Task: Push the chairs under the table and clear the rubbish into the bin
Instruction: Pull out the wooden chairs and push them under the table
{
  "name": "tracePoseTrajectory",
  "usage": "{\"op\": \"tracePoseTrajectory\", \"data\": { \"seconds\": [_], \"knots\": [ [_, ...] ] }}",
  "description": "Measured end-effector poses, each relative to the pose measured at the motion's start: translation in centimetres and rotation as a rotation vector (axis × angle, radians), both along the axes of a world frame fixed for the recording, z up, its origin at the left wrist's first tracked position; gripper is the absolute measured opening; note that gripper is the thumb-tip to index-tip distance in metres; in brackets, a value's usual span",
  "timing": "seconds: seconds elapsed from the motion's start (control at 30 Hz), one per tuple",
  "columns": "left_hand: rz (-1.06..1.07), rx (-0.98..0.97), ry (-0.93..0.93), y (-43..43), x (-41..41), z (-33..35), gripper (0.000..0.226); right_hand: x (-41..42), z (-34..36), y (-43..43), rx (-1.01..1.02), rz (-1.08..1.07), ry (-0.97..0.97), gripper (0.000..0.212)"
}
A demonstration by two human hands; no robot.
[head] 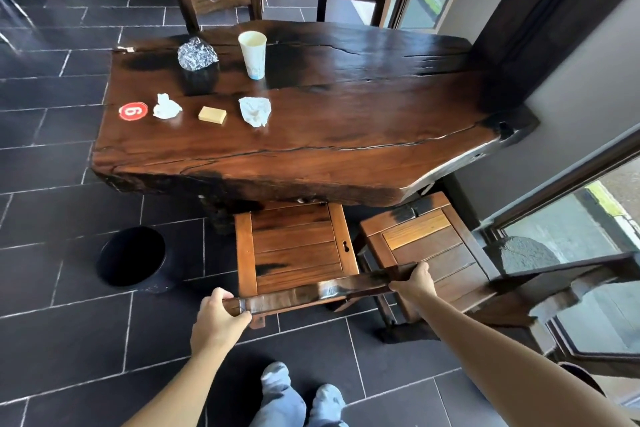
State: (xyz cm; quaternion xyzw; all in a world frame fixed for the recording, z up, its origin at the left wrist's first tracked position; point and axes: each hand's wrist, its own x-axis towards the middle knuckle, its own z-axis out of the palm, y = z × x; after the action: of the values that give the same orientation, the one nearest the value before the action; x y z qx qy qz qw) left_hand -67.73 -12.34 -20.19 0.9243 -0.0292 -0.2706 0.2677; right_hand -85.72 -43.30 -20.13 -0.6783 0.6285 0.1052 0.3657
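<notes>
Grip: left hand (216, 319) and right hand (414, 282) each clamp the back rail of the near chair (298, 246), seat front barely under the table (363, 121); risk: an uneven shove skews it into the neighbouring chair (426, 246) just beside, or jolts the table, toppling the paper cup (253, 59).

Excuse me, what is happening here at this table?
A person holds the top rail of a chair with the left hand and the right hand. Its seat is only partly under the table. A second chair stands beside it, also not pushed in. A cup, a foil ball, a tissue and another tissue lie on the table. The bin stands on the floor at the left.
</notes>
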Motion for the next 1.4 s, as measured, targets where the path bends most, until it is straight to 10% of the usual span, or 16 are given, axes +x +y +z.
{"op": "tracePoseTrajectory", "data": {
  "seconds": [0.87, 1.4],
  "knots": [
    [-0.042, 0.021, -0.023, 1.2, 0.3, 0.9, 0.029, 0.3, 1.4, 0.9, 0.099, -0.004, 0.008, 0.062],
    [-0.650, 0.176, -0.421, -2.2, 0.4, 3.5, 0.063, -1.3, 3.0, 4.3, -0.450, 0.619, -0.043, 0.080]
  ]
}}
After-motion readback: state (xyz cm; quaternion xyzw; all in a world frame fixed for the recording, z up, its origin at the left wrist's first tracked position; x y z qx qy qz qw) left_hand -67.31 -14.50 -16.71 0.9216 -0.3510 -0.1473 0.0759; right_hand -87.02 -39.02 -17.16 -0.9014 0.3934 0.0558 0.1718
